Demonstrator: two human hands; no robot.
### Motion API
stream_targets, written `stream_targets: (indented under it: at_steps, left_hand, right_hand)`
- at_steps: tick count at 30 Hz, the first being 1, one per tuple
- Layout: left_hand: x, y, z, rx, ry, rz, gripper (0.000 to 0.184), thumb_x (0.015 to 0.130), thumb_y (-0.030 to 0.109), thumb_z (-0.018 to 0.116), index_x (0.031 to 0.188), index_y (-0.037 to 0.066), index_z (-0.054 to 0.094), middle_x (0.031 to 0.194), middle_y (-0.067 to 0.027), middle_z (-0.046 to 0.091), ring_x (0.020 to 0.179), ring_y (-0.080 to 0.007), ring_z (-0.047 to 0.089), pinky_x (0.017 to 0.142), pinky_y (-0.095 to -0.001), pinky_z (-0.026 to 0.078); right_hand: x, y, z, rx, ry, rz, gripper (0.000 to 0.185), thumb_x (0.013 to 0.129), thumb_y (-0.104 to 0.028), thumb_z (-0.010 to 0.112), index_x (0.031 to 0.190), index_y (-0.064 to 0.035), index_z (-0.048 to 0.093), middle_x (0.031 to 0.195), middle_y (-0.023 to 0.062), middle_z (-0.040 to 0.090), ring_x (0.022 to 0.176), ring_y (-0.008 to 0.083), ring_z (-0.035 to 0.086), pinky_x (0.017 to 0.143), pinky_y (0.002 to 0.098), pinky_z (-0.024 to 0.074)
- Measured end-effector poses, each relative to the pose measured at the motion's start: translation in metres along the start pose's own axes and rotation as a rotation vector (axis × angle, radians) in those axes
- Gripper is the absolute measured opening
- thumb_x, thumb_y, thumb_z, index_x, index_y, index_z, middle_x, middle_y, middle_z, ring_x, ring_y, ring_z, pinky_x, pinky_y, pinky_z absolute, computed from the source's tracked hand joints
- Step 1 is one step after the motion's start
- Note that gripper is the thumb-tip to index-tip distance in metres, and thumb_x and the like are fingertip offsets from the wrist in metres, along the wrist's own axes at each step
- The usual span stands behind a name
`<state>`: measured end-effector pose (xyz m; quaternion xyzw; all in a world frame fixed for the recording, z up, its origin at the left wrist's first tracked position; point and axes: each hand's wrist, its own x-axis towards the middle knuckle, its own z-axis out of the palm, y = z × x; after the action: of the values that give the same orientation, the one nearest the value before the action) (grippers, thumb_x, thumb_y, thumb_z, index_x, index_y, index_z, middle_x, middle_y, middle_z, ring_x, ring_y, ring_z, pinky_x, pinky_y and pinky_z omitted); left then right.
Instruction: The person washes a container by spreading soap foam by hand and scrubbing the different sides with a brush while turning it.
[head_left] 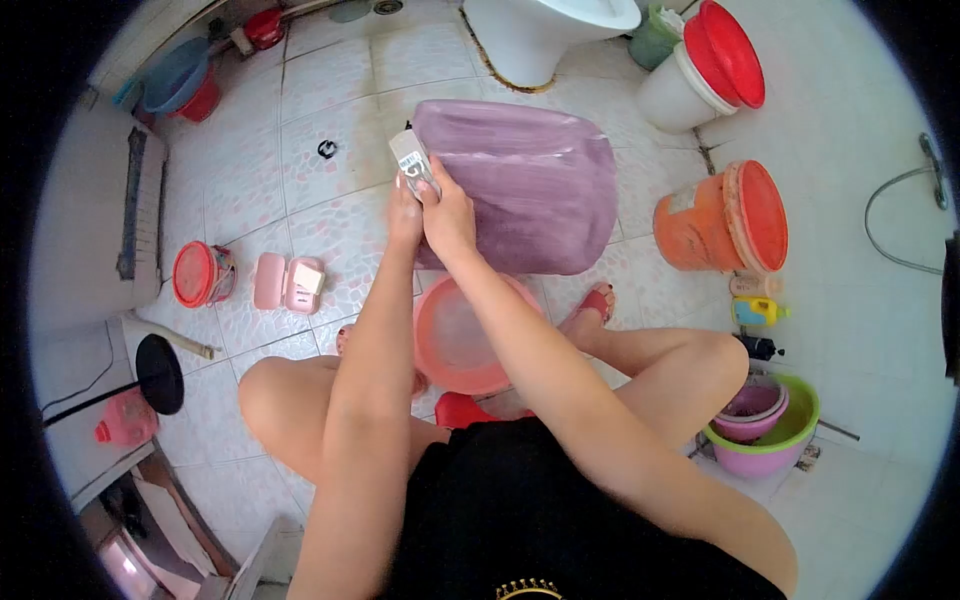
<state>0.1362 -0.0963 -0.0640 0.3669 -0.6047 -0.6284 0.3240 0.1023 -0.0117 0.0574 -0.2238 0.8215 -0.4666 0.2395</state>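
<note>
My left hand and my right hand are close together, both closed around a small grey-and-white oblong object with a printed label. Its exact kind is not clear. The hands are at the left edge of a large purple, fabric-looking piece with rounded corners, which lies on the tiled floor and has whitish streaks. Between my legs, below the hands, stands a pink basin with cloudy water in it. To the left an opened pink soap box holds a pale bar of soap.
A small red-lidded bucket stands at left. The toilet is at the back. Along the right wall are a white bucket, an orange bucket, a yellow bottle and nested basins. A black ring-like item lies on the floor.
</note>
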Motion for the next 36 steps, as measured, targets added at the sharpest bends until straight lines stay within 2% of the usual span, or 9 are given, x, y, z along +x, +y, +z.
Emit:
stream_targets:
  at_steps: [3, 5, 13, 17, 22, 26, 29, 30, 36]
  left_hand:
    - [-0.008, 0.016, 0.0, 0.028, 0.038, -0.141, 0.059, 0.107, 0.045, 0.025, 0.129, -0.001, 0.054, 0.123, -0.0179, 0.063, 0.112, -0.0271, 0.058, 0.099, -0.0389, 0.041]
    - [-0.02, 0.025, 0.004, -0.041, 0.047, 0.152, 0.054, 0.105, 0.04, 0.037, 0.138, -0.001, 0.047, 0.13, -0.0181, 0.058, 0.122, -0.0253, 0.052, 0.105, -0.0361, 0.037]
    - [-0.039, 0.0, -0.008, -0.04, -0.114, 0.183, 0.093, 0.074, 0.011, 0.082, 0.151, 0.001, 0.031, 0.14, -0.0176, 0.052, 0.129, -0.0279, 0.05, 0.111, -0.0367, 0.034]
    - [-0.044, 0.006, -0.017, -0.201, -0.211, 0.059, 0.089, 0.078, 0.006, 0.077, 0.152, 0.004, 0.028, 0.147, -0.018, 0.043, 0.136, -0.0296, 0.042, 0.114, -0.0376, 0.031]
    - [-0.035, -0.022, -0.011, -0.141, -0.202, 0.11, 0.077, 0.085, 0.004, 0.068, 0.151, 0.006, 0.03, 0.148, -0.0163, 0.043, 0.135, -0.0274, 0.042, 0.113, -0.0376, 0.031]
    - [-0.045, -0.034, -0.007, -0.019, -0.075, 0.095, 0.048, 0.091, 0.008, 0.056, 0.139, 0.003, 0.047, 0.132, -0.0165, 0.058, 0.122, -0.0263, 0.055, 0.103, -0.0399, 0.042]
    - [-0.057, -0.01, -0.009, -0.034, -0.01, 0.109, 0.048, 0.091, 0.007, 0.052, 0.138, 0.003, 0.049, 0.135, -0.0188, 0.057, 0.123, -0.0299, 0.055, 0.103, -0.0406, 0.041]
    - [-0.052, -0.003, -0.017, 0.105, -0.205, -0.108, 0.053, 0.092, 0.011, 0.054, 0.144, 0.004, 0.043, 0.138, -0.0212, 0.053, 0.128, -0.0316, 0.051, 0.107, -0.0386, 0.038]
    - [-0.05, -0.017, 0.002, -0.082, 0.027, 0.277, 0.061, 0.097, 0.02, 0.058, 0.149, 0.0, 0.034, 0.141, -0.0233, 0.051, 0.133, -0.031, 0.046, 0.112, -0.0363, 0.032]
  right_hand:
    - [0.013, -0.005, -0.006, -0.063, -0.071, -0.035, 0.046, 0.094, -0.023, 0.06, 0.139, -0.0165, 0.055, 0.126, 0.0237, 0.061, 0.12, 0.0368, 0.059, 0.1, 0.0402, 0.0445]
    - [0.026, 0.006, -0.013, -0.139, -0.081, -0.14, 0.048, 0.094, -0.025, 0.062, 0.138, -0.0089, 0.055, 0.125, 0.0215, 0.064, 0.117, 0.0339, 0.062, 0.098, 0.0388, 0.0458]
    - [0.047, -0.014, -0.043, -0.653, -0.172, -0.365, 0.058, 0.085, -0.052, 0.066, 0.136, -0.0241, 0.059, 0.116, 0.018, 0.068, 0.109, 0.0375, 0.064, 0.091, 0.0472, 0.0498]
    - [0.059, -0.038, -0.052, -0.868, -0.206, -0.463, 0.062, 0.083, -0.056, 0.067, 0.137, -0.0271, 0.057, 0.113, 0.0189, 0.069, 0.105, 0.0373, 0.066, 0.087, 0.0489, 0.0523]
    - [0.022, -0.018, -0.031, -0.963, -0.116, -0.669, 0.05, 0.089, -0.047, 0.063, 0.133, -0.0239, 0.059, 0.076, 0.0177, 0.07, 0.073, 0.0385, 0.07, 0.064, 0.0496, 0.0543]
    - [-0.016, -0.002, -0.03, -0.988, -0.21, -0.526, 0.054, 0.088, -0.051, 0.063, 0.137, -0.0268, 0.057, 0.076, 0.021, 0.069, 0.074, 0.04, 0.068, 0.066, 0.0511, 0.0528]
    - [-0.02, -0.007, -0.03, -1.057, -0.244, -0.52, 0.054, 0.088, -0.05, 0.063, 0.136, -0.0263, 0.057, 0.076, 0.0208, 0.069, 0.074, 0.0401, 0.069, 0.066, 0.051, 0.0527]
    - [-0.011, -0.014, -0.03, -1.077, -0.22, -0.555, 0.054, 0.088, -0.05, 0.063, 0.136, -0.0258, 0.057, 0.076, 0.0203, 0.069, 0.074, 0.04, 0.069, 0.066, 0.051, 0.0526]
    - [0.076, -0.046, -0.023, -1.04, -0.01, -0.564, 0.053, 0.088, -0.047, 0.062, 0.133, -0.0191, 0.059, 0.09, 0.0215, 0.071, 0.087, 0.0407, 0.069, 0.075, 0.0522, 0.0533]
